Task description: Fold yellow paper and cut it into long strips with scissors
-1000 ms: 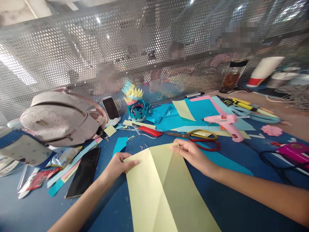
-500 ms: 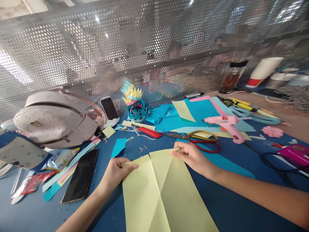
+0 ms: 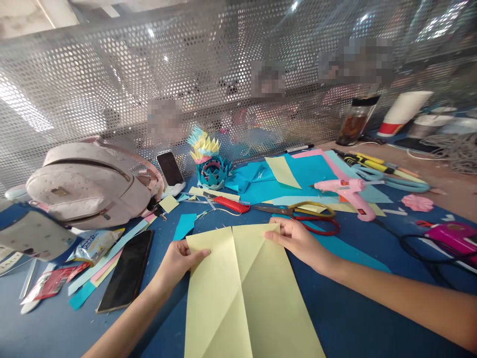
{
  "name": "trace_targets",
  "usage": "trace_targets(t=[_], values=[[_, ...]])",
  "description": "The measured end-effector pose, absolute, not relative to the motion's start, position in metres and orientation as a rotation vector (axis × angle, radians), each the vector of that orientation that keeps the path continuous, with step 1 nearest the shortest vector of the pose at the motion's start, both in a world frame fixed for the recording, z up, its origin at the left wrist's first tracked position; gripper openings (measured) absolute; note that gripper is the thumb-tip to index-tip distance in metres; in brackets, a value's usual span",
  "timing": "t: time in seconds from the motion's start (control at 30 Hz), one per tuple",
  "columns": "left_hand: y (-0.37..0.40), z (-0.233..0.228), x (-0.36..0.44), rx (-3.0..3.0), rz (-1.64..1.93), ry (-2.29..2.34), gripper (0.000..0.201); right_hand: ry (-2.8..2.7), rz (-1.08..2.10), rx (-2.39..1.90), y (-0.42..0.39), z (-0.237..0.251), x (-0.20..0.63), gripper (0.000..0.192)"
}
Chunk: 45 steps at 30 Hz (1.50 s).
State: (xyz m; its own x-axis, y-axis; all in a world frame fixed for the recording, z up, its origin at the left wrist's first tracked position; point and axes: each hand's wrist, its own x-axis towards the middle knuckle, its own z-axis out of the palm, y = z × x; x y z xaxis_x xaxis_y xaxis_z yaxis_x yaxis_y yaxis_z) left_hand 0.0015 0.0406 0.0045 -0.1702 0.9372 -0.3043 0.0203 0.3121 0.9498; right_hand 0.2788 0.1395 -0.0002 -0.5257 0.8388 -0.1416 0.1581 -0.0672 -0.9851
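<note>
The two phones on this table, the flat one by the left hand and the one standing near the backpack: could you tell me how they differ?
The large black smartphone lies flat on the blue table; the smaller white-edged phone stands tilted beside the pale pink backpack. The flat one lies close to the left hand; the propped one stands farther back. Both screens are dark.

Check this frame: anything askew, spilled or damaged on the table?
Nothing damaged or spilled. The yellow sheet lies creased between the left hand and right hand, each pinching a top corner. Paper offcuts lie scattered beside the black phone, and the scissors lie open past the sheet's far edge.
</note>
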Motion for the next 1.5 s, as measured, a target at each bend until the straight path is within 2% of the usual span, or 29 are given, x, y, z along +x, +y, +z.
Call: trace_targets(t=[0.37, 0.53, 0.63, 0.77, 1.0, 1.3, 1.5], values=[[0.036, 0.008, 0.007, 0.919, 1.066, 1.599, 0.044, -1.749, 1.569, -1.045, 0.141, -0.004, 0.280, 0.049], [0.036, 0.009, 0.007, 0.936, 1.065, 1.602, 0.051, -1.713, 1.538, -1.072, 0.140, -0.003, 0.280, 0.047], [0.037, 0.007, 0.006, 0.876, 1.098, 1.538, 0.042, -1.656, 1.624, -1.013, 0.140, 0.000, 0.279, 0.043], [0.039, 0.001, 0.000, 0.826, 1.186, 1.510, 0.053, -1.644, 1.786, -0.897, 0.140, 0.004, 0.279, 0.048], [0.042, -0.004, -0.005, 0.920, 1.147, 1.494, 0.044, -1.653, 1.717, -0.910, 0.139, 0.004, 0.278, 0.048], [0.039, 0.000, -0.001, 0.835, 1.164, 1.434, 0.048, -1.683, 1.689, -0.879, 0.140, 0.001, 0.278, 0.047], [0.042, 0.000, -0.004, 1.015, 1.039, 1.391, 0.045, -1.796, 1.617, -0.954, 0.139, 0.006, 0.280, 0.043]])
